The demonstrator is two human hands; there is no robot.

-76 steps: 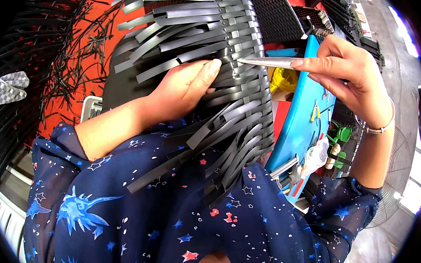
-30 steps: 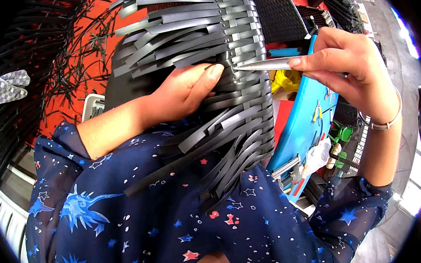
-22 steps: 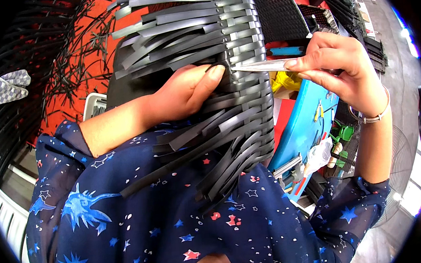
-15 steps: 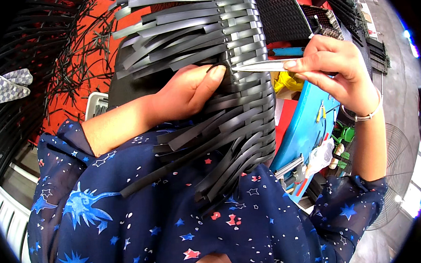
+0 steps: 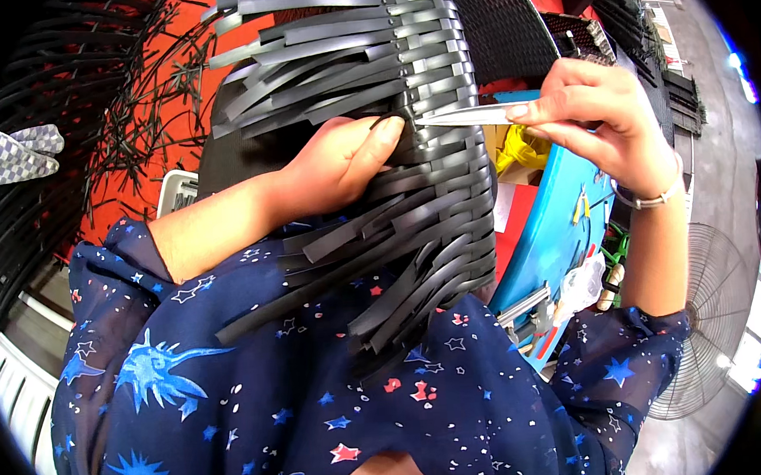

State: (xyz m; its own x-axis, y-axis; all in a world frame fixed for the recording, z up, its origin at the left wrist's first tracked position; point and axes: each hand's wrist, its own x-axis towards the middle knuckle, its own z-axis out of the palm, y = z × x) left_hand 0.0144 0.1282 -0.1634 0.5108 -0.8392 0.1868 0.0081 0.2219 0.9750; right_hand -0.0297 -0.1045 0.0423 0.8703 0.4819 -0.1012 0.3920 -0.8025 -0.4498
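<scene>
My right hand (image 5: 595, 120) is closed on the back end of slim silver tweezers (image 5: 465, 116), which taper to a point. Their tip touches the edge of a woven black plastic-strip panel (image 5: 446, 103). Close to that tip, my left hand (image 5: 350, 161) pinches the end of a black strip (image 5: 382, 119) between thumb and forefinger. Many loose strip ends (image 5: 318, 67) fan out leftward from the panel above my left hand. More loose strips (image 5: 354, 235) hang below it, over my shirt.
Black cut-offs (image 5: 154, 103) litter a red surface at the left, beside a white tray (image 5: 173, 193) and a checked cloth (image 5: 18, 155). On the right stand a blue table (image 5: 541, 219) with pliers (image 5: 581, 205), a yellow bag (image 5: 523, 148) and a large wire-guarded fan (image 5: 704, 322).
My right hand and the tweezers have shifted slightly left and up, with the tip still at the woven edge. My left hand keeps its pinch, barely moved.
</scene>
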